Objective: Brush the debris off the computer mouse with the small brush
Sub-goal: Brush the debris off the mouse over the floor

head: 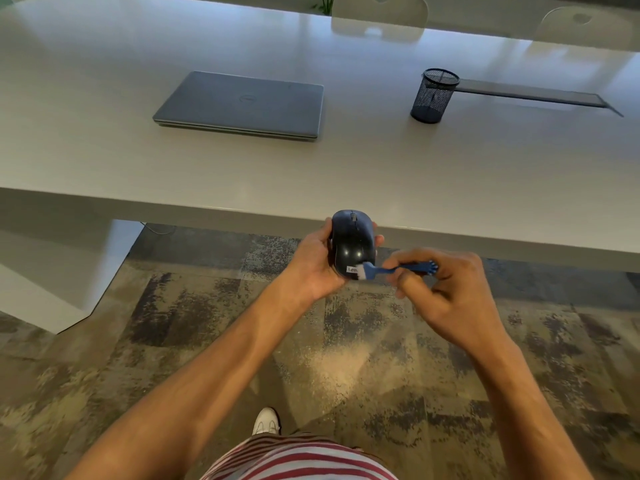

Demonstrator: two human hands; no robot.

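Observation:
My left hand [313, 265] grips a black computer mouse [352, 242] from underneath and holds it in the air just in front of the table's near edge, its top facing me. My right hand [446, 289] pinches the blue handle of a small brush [398, 270]. The brush's white bristles touch the near end of the mouse, beside a white label.
On the white table [346, 174] lie a closed grey laptop [242, 103] and a black mesh pen cup [433, 95], with a dark cable slot [533, 93] to its right. Patterned carpet [363, 358] lies below my hands. Chairs stand beyond the far edge.

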